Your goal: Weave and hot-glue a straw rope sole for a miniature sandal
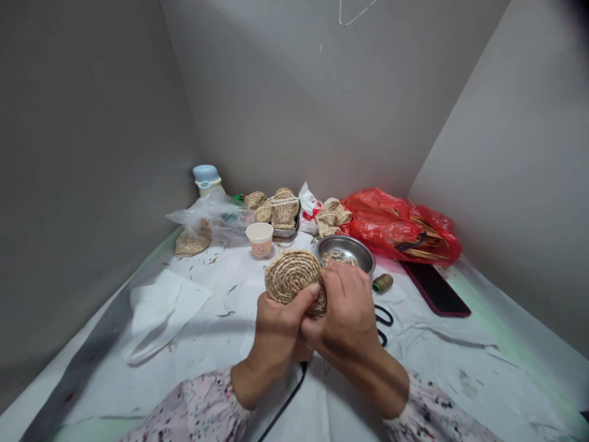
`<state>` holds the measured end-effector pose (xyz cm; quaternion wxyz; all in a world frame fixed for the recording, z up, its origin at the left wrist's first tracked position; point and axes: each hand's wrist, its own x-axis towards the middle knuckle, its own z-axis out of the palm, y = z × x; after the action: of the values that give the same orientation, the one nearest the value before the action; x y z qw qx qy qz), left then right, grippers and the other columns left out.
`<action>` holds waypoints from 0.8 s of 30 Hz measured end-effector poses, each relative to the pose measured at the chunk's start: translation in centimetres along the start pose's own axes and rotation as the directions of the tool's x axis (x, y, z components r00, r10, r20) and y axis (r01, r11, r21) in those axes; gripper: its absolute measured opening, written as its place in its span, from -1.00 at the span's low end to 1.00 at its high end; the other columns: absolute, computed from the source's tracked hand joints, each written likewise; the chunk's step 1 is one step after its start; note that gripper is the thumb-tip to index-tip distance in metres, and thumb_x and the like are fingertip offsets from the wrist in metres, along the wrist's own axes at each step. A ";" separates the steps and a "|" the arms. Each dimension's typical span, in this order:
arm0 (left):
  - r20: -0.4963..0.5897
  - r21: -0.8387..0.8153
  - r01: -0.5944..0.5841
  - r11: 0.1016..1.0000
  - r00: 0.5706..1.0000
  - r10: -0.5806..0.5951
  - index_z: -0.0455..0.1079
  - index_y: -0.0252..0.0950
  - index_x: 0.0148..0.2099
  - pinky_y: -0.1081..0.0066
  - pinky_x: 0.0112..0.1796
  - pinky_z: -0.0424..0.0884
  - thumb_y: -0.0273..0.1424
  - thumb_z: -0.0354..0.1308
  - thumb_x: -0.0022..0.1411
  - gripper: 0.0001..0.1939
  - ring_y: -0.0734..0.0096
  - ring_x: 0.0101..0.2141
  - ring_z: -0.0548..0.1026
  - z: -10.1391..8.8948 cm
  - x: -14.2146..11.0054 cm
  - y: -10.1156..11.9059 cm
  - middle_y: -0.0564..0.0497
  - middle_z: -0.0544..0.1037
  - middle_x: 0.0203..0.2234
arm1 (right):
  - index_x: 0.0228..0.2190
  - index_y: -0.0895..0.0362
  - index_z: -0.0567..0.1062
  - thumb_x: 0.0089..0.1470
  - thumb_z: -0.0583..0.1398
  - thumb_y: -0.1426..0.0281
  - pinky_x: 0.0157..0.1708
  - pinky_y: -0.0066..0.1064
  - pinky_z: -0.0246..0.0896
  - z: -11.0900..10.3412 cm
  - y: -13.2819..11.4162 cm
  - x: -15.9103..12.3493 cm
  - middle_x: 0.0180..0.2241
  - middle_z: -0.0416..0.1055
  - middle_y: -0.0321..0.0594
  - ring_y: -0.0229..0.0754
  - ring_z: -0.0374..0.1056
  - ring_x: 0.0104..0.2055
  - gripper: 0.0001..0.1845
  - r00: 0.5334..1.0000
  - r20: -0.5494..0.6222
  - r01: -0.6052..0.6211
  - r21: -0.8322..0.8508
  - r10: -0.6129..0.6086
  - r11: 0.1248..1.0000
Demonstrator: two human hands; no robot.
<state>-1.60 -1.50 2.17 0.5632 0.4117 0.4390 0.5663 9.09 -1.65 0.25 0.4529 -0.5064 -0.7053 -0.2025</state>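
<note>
A round coiled straw coaster (292,276), tan and spiral-patterned, is held up in front of me between both hands. My left hand (281,316) grips its lower left edge, the thumb lying across its face. Around the right edge, my right hand (347,301) is closed with its fingers bent over the rim; part of the coaster is hidden there. Just behind stands a steel bowl (368,256) with straw scraps in it. Black scissor handles (384,316) show beside my right wrist. Below my hands, a black cable (289,399) runs from a partly hidden tan object.
At the back are a paper cup (260,240), woven straw pieces (284,212), a clear plastic bag (216,212), a blue-lidded bottle (206,178) and a red plastic bag (381,224). A thread spool (383,283) and a phone (437,290) lie right; folded white paper (170,307) lies left.
</note>
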 end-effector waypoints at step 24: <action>0.003 0.020 -0.045 0.999 0.999 0.045 0.57 -0.40 -0.35 0.43 -0.31 0.51 -0.40 0.36 -0.05 -0.81 0.32 -0.38 0.55 0.0 -0.2 0.5 -0.07 0.66 -0.41 | -0.02 0.29 0.27 -0.04 0.14 0.40 -0.02 0.06 0.21 0.5 -0.4 -0.7 -0.15 0.35 0.10 0.13 0.27 -0.05 -0.49 0.997 -0.071 -0.021 0.037 0.024 0.999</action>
<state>-1.71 -1.68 2.66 0.5466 0.4278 0.4348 0.5737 8.61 -1.80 -0.48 0.4891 -0.4985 -0.6866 -0.2024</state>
